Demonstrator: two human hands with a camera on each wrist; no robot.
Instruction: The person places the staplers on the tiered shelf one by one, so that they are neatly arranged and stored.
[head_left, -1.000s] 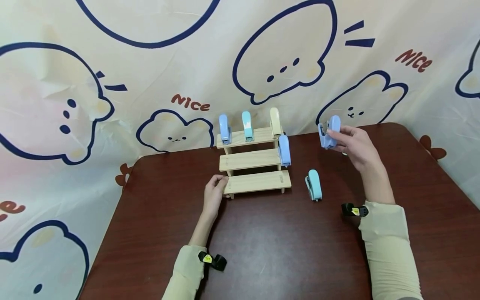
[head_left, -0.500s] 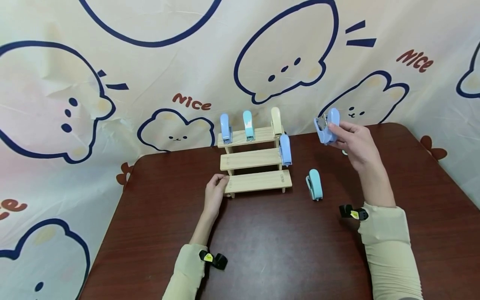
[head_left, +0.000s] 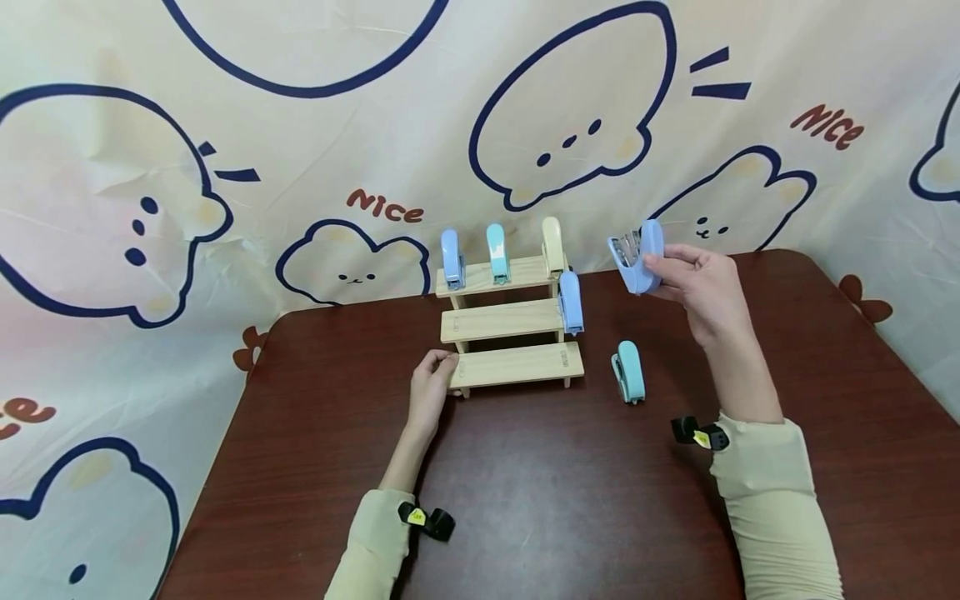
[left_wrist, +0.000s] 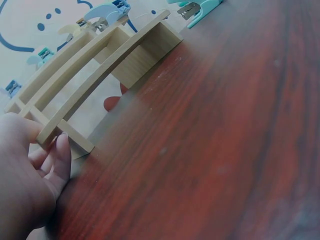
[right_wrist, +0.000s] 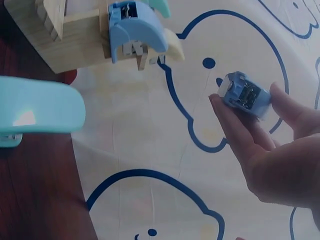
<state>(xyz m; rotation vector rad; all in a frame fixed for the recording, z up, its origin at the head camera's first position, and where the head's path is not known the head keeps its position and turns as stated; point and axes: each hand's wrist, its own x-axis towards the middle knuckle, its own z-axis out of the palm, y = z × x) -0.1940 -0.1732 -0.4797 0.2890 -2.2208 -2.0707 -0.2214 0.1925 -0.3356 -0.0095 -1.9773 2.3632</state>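
My right hand (head_left: pixel 705 292) pinches a blue stapler (head_left: pixel 637 257) between thumb and fingers, raised above the back right of the table; its jaws are spread apart. In the right wrist view that stapler (right_wrist: pixel 245 95) shows one end. My left hand (head_left: pixel 432 385) grips the left end of the lowest step of a wooden three-step rack (head_left: pixel 517 365), thumb and fingers round the board's edge in the left wrist view. On the top step stand a blue stapler (head_left: pixel 452 260), a turquoise stapler (head_left: pixel 497 253) and a cream stapler (head_left: pixel 552 247). Another blue stapler (head_left: pixel 571 302) sits at the middle step's right end.
A mint stapler (head_left: pixel 628 372) lies on the dark wooden table (head_left: pixel 525 483), right of the rack. Behind the table hangs a pale cloth (head_left: pixel 360 150) with cartoon outlines, close to the rack's back. Each wrist wears a small black camera.
My right hand has moved left with the blue stapler, which has tilted and now shows its jaws more widely apart. The left hand keeps its hold on the rack.
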